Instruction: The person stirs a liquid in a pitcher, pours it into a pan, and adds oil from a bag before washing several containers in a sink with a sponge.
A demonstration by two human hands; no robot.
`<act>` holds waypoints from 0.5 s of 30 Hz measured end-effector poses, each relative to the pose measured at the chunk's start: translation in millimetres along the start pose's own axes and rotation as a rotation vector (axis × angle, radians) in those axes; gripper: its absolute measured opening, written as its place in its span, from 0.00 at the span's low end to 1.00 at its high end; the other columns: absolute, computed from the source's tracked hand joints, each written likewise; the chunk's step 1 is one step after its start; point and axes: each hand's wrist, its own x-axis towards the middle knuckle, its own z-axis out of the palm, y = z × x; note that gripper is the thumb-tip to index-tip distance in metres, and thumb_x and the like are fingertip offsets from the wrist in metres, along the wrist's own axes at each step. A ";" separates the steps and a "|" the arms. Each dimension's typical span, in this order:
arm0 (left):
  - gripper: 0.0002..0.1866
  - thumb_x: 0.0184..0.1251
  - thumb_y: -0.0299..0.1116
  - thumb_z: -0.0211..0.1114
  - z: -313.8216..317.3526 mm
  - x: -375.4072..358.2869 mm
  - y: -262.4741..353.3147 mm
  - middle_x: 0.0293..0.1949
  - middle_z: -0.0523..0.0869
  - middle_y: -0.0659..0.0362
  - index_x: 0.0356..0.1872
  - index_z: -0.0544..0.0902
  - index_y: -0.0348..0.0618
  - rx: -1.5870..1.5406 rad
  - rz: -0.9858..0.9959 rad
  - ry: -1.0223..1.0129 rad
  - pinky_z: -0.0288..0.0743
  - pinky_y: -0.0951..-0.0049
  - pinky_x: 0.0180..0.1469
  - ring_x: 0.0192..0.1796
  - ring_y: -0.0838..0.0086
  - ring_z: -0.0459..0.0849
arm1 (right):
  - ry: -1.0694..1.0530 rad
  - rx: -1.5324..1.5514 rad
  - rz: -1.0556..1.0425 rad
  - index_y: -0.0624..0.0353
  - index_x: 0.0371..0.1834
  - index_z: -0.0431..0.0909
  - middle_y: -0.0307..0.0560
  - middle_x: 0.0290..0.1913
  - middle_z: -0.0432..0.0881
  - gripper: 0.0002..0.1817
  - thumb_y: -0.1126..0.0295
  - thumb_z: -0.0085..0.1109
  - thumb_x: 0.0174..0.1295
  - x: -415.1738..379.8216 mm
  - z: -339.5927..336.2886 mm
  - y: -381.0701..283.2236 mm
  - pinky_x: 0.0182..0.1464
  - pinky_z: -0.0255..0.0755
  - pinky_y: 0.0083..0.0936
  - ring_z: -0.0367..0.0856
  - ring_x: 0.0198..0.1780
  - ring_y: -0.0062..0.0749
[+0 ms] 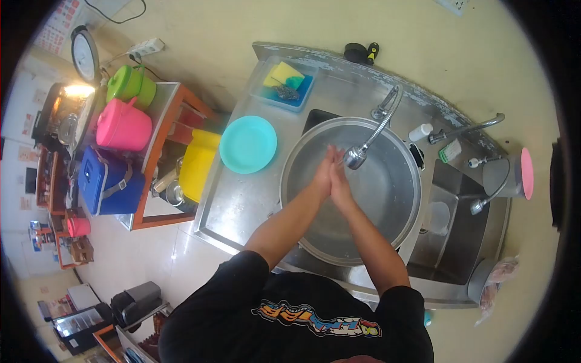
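Observation:
Over a large round metal pot (387, 212), my left hand (324, 173) and my right hand (340, 178) are pressed palm to palm. Their fingers are stretched out and point toward the wall, and no object shows between them. Just right of my fingertips hangs the spray head (355, 157) of a flexible faucet (387, 118). The pot takes up most of the sink area in front of me, and its inside looks grey and wet.
A turquoise plate (248, 144) lies on the steel counter (236, 202), near a blue tub (293, 103) with sponges and a scourer. On the right, a second sink (436, 260) holds a translucent bowl. A white bottle (420, 132) stands behind the pot. Colourful buckets and a blue cooler (109, 181) occupy a side table.

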 end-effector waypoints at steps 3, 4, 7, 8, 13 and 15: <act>0.37 0.74 0.63 0.40 16.5 -9.8 -5.5 0.70 0.65 0.57 0.74 0.57 0.49 -0.076 -0.117 -0.221 0.58 0.60 0.69 0.67 0.64 0.67 | 0.019 0.071 0.023 0.61 0.76 0.51 0.57 0.76 0.53 0.36 0.46 0.34 0.74 31.0 -20.7 29.5 0.75 0.41 0.35 0.47 0.78 0.43; 0.36 0.74 0.62 0.40 15.2 -5.6 -7.2 0.70 0.65 0.56 0.74 0.57 0.49 -0.072 -0.077 -0.174 0.58 0.59 0.69 0.66 0.63 0.67 | 0.025 0.014 -0.068 0.61 0.76 0.51 0.58 0.76 0.54 0.35 0.47 0.34 0.74 26.9 -15.6 29.0 0.75 0.42 0.37 0.48 0.77 0.44; 0.38 0.73 0.63 0.39 -12.5 32.3 -13.3 0.73 0.61 0.57 0.75 0.54 0.49 -0.058 -0.020 -0.092 0.55 0.59 0.70 0.70 0.63 0.63 | 0.069 -0.152 -0.342 0.60 0.75 0.52 0.62 0.74 0.56 0.33 0.50 0.33 0.74 1.2 10.1 9.8 0.74 0.44 0.40 0.50 0.77 0.48; 0.40 0.72 0.65 0.39 -26.6 46.7 -8.2 0.75 0.56 0.58 0.76 0.52 0.49 -0.064 -0.044 -0.097 0.52 0.60 0.72 0.74 0.64 0.57 | 0.088 -0.213 -0.430 0.60 0.75 0.53 0.63 0.73 0.57 0.32 0.51 0.33 0.75 -5.1 13.7 4.5 0.74 0.44 0.42 0.51 0.76 0.49; 0.31 0.75 0.61 0.38 24.4 4.2 -6.4 0.58 0.78 0.57 0.64 0.71 0.49 -0.228 -0.110 -0.075 0.68 0.60 0.62 0.59 0.64 0.76 | -0.069 -0.208 -0.347 0.60 0.75 0.54 0.65 0.71 0.60 0.31 0.54 0.38 0.74 27.2 -33.8 8.2 0.74 0.44 0.44 0.51 0.75 0.56; 0.31 0.75 0.61 0.38 23.1 3.2 -16.4 0.58 0.79 0.55 0.62 0.73 0.48 -0.218 -0.178 -0.180 0.70 0.57 0.60 0.57 0.63 0.77 | -0.068 -0.171 -0.159 0.59 0.74 0.56 0.62 0.71 0.62 0.30 0.55 0.39 0.73 32.7 -38.4 -6.5 0.74 0.43 0.44 0.52 0.75 0.55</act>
